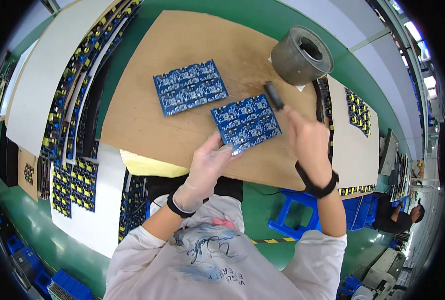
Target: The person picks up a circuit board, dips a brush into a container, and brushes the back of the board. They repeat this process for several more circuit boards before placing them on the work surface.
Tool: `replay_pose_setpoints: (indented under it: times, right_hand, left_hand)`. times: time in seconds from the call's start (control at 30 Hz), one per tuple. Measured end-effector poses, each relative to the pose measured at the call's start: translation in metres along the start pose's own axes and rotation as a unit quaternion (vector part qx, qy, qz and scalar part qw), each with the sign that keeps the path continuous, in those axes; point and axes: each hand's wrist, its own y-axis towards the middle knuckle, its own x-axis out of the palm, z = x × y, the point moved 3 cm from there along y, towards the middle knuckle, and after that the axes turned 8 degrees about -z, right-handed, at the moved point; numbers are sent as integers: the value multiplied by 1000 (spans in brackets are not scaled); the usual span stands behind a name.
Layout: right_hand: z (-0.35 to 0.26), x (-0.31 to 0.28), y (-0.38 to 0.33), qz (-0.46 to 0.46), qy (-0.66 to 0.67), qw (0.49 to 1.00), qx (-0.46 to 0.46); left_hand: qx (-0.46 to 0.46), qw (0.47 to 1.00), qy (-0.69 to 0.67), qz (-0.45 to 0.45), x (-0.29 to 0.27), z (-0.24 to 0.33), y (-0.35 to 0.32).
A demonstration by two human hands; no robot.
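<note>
Blue circuit panel is lying over brown cardboard, gloved left hand pinching its near-left corner; right hand, apart from left, is gripping dark tool beside far-right corner; second panel is lying just left

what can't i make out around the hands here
All in the head view:
Nearer blue board: underside, hidden by its top face.
Dark tool: near end, hidden by the right hand.
Left hand: any fingers under the board, covered by it.
Board components: markings too small.
</note>
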Motion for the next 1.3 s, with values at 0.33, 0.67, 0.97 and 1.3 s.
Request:
replay_pose_setpoints:
  times: [0.33, 0.67, 0.97, 1.3]
  right_hand:
    - [-22, -1, -19, 33, 29, 997, -69]
    - [-48, -13, -37, 74, 75, 974, -199]
    - [-31, -5, -43, 115, 129, 967, -187]
    - [-15, 8, -83, 45, 66, 991, -110]
  left_hand:
    - [18, 1000, 17, -15, -1, -1, 4]
    - [17, 999, 26, -11, 0, 5, 2]
    - [0, 1000, 22, -3, -5, 2, 1]
    - [6, 997, -74, -27, -4, 5, 2]
